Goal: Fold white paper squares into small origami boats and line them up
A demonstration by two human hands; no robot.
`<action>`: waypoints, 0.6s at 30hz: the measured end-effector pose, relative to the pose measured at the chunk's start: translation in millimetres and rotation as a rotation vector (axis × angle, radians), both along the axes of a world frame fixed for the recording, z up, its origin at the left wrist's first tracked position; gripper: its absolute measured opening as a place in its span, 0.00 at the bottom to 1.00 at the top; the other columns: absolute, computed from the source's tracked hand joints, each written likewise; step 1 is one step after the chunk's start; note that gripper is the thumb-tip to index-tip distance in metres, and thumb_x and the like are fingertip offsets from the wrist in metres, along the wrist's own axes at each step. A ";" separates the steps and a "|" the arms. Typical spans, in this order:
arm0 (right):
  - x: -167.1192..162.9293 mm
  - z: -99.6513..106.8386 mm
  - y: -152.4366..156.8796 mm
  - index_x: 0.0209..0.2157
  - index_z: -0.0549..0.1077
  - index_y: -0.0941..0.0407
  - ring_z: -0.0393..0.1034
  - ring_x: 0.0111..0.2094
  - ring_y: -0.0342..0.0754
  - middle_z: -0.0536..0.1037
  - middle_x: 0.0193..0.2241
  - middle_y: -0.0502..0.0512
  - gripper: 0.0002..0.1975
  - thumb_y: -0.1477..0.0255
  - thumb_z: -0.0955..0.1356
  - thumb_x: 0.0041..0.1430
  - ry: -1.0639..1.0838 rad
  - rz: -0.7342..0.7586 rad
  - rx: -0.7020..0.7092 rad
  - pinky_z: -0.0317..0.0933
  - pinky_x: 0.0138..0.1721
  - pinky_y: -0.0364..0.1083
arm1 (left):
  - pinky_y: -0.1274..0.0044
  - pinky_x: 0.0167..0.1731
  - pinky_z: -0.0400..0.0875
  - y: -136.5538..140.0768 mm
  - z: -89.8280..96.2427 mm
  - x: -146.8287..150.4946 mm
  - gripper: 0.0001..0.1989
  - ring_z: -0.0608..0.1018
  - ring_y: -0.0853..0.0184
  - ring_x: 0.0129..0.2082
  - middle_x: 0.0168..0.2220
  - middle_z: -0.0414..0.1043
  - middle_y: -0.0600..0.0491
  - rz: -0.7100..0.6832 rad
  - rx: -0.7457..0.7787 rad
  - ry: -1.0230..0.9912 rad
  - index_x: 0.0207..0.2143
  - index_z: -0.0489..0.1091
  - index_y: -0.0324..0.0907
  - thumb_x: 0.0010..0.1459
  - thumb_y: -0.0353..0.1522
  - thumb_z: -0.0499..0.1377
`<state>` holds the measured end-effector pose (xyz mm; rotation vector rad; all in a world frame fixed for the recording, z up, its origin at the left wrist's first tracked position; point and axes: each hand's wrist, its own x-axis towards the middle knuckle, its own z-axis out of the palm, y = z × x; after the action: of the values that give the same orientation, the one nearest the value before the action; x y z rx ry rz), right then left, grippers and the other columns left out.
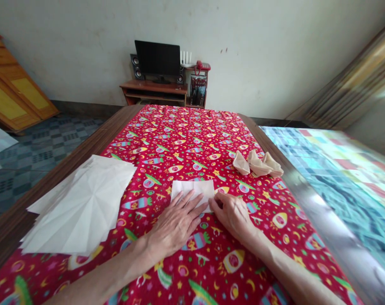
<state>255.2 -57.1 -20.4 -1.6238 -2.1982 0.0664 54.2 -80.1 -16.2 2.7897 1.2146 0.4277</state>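
A small folded piece of white paper [192, 186] lies on the red patterned cloth in front of me. My left hand [179, 218] rests flat on it with fingers spread, pressing its lower part. At the paper's right edge, my right hand [232, 212] is closed, with curled fingers and the thumb and forefinger at the lower right corner. To the left is a loose stack of creased white paper sheets [90, 199]. Three folded cream paper shapes [258, 163] with pointed ends stand close together beyond my right hand.
The red cloth [179, 144] covers most of a brown wooden table [116, 120]. A bed with a blue checked cover [325, 178] adjoins the right side. Against the far wall, a desk [154, 87] holds a monitor [159, 59] and red telephone [203, 66]. A wooden cabinet [17, 89] stands left.
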 end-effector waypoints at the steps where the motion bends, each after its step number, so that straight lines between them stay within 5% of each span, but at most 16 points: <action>1: -0.2 0.3 0.0 0.23 0.67 0.55 0.66 0.22 0.41 0.71 0.19 0.48 0.13 0.67 0.62 0.60 -0.001 -0.002 0.002 0.47 0.25 0.41 | 0.62 0.62 0.51 -0.1 0.2 0.3 0.22 0.55 0.60 0.64 0.63 0.55 0.54 0.002 0.001 -0.007 0.61 0.55 0.47 0.66 0.35 0.47; 7: -0.6 1.9 0.3 0.23 0.67 0.55 0.66 0.21 0.41 0.71 0.19 0.47 0.13 0.66 0.62 0.61 0.018 0.001 -0.024 0.48 0.25 0.40 | 0.62 0.62 0.50 -1.0 1.1 1.0 0.21 0.56 0.60 0.64 0.63 0.56 0.55 0.007 -0.008 -0.015 0.61 0.55 0.49 0.66 0.35 0.47; 11: 1.4 2.5 0.1 0.35 0.70 0.55 0.66 0.21 0.42 0.72 0.20 0.46 0.08 0.67 0.63 0.61 0.078 0.019 -0.027 0.52 0.25 0.41 | 0.61 0.62 0.50 -1.0 -0.9 0.8 0.22 0.55 0.59 0.64 0.64 0.55 0.54 0.001 -0.004 -0.011 0.61 0.55 0.49 0.66 0.36 0.47; 18: -5.3 11.6 -12.5 0.52 0.67 0.58 0.68 0.42 0.51 0.75 0.40 0.60 0.16 0.74 0.59 0.64 0.038 0.218 0.230 0.64 0.41 0.48 | 0.60 0.62 0.51 -1.7 -2.2 -0.7 0.20 0.54 0.59 0.65 0.64 0.53 0.52 -0.010 -0.015 -0.018 0.60 0.57 0.47 0.67 0.35 0.46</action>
<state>250.0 -69.6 -8.8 -1.2475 -2.2523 -0.0898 53.4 -81.8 -18.4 2.7717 1.1942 0.4405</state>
